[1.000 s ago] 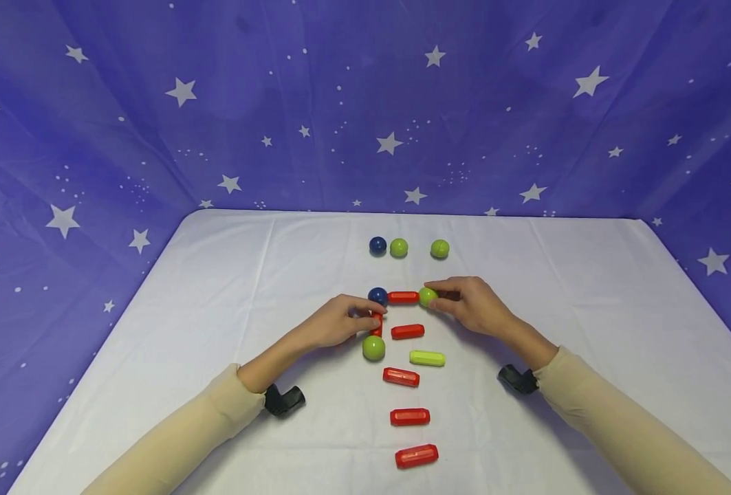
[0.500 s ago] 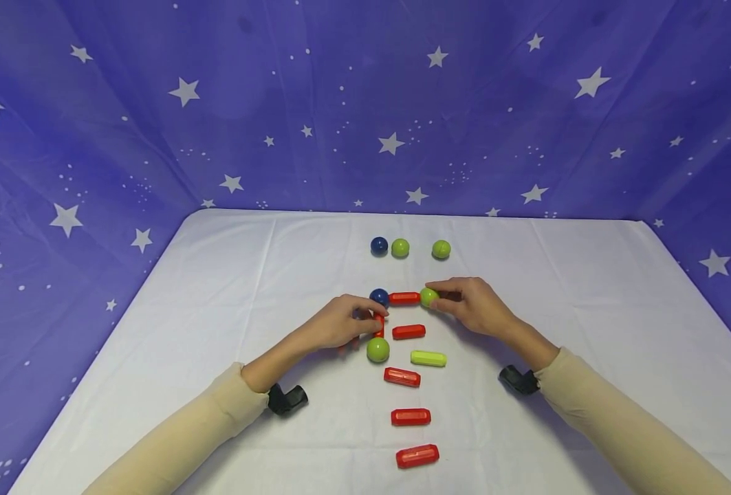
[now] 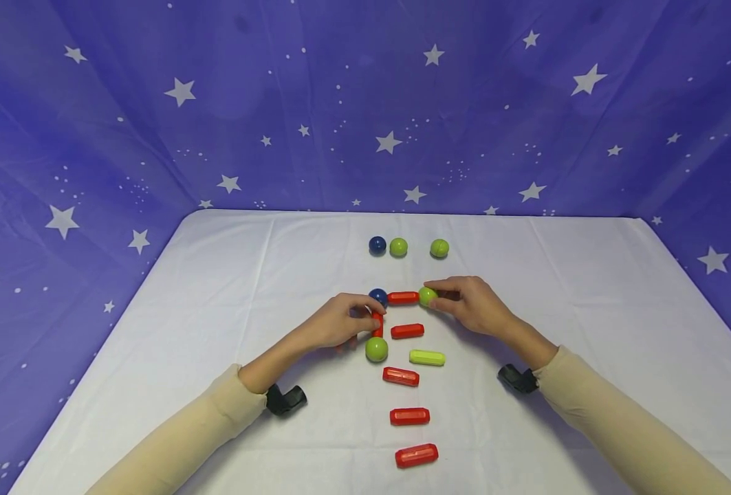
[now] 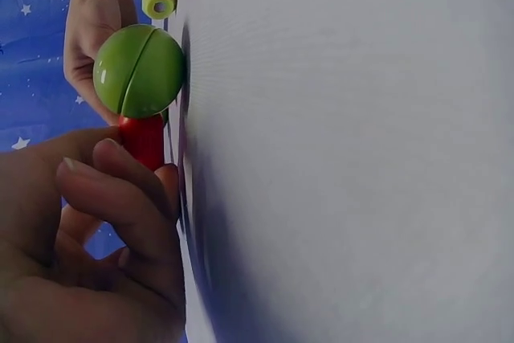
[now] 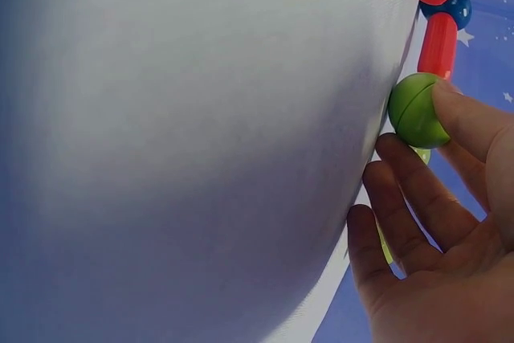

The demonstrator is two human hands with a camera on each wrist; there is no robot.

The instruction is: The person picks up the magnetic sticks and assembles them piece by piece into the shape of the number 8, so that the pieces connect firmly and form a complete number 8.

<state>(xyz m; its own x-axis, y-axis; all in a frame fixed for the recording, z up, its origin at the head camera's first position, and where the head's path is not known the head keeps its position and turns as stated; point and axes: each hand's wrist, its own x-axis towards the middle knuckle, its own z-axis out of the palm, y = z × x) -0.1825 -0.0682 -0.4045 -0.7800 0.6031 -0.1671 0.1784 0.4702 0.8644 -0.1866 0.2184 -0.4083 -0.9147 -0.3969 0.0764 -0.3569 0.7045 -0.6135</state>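
Observation:
My left hand [image 3: 337, 323] pinches a red rod [image 3: 379, 332] between thumb and fingers. That rod runs between a dark blue ball [image 3: 377, 296] at its far end and a lime green ball [image 3: 376, 349] at its near end. A second red rod [image 3: 404, 298] reaches right from the blue ball to another green ball [image 3: 428, 296], and the pieces together make an L shape. My right hand [image 3: 479, 306] holds this right-end ball by thumb and index finger; the right wrist view shows the thumb on the ball [image 5: 418, 110] and the other fingers spread below.
Behind the L stand a blue ball [image 3: 377, 245] and two green balls, one [image 3: 399, 247] close beside it and one [image 3: 439, 248] farther right. Loose rods lie towards the front: several red ones, such as the nearest [image 3: 417, 455], and one yellow-green rod [image 3: 427, 357]. White cloth [image 3: 229, 275] covers the table.
The near green ball and the red rod in my left hand have swung slightly right, lining up straighter below the blue ball. My right hand keeps its hold and place.

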